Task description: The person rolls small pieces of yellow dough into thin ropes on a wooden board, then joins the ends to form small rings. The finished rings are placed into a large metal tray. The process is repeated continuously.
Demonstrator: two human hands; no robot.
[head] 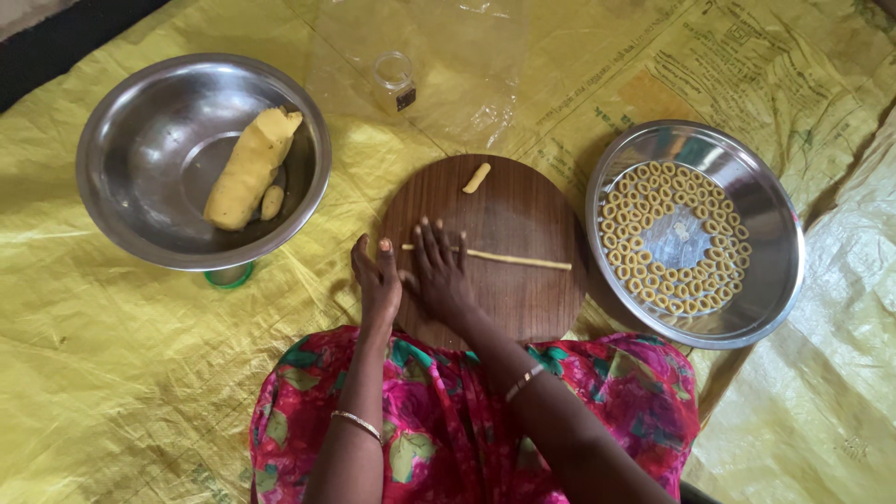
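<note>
Yellow sheet covers the floor; loose folds at the right edge could tip the tray if it gets nudged.

Steel bowl at left holds the dough log and a small lump; left uncovered, it likely dries and cracks.

Steel tray at right is packed with dough rings. They lie close, some touching, and may stick together.

Round board in the middle, just beside the tray.

Right hand lies flat, fingers spread, grip open, pressing the left end of the dough rope on the board. Uneven pressure would probably thin or snap it.

Left hand rests at the board's left edge, grip open, holding nothing.

Short dough stub sits near the board's far edge and could roll off.
</note>
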